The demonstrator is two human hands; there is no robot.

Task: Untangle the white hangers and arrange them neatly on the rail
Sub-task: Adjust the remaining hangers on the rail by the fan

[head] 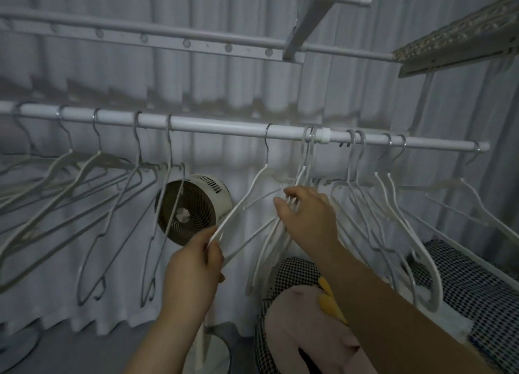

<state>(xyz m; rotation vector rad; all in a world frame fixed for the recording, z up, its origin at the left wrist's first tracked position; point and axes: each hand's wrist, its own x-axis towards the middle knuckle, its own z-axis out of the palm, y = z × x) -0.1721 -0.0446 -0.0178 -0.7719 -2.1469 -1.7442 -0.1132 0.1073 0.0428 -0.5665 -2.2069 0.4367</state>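
Observation:
A white rail runs across the view with several white hangers hooked on it. Evenly spaced hangers hang on its left stretch. A bunched cluster of hangers hangs on the right stretch, crossing one another. My left hand grips the lower left arm of one hanger whose hook sits alone at mid rail. My right hand reaches into the bunch just right of it, fingers curled round several hanger arms below their hooks.
A round white fan on a stand sits behind the hangers, in front of a pale curtain. A checked basket with pink cloth stands at lower right. An upper rail and a folded rack are overhead.

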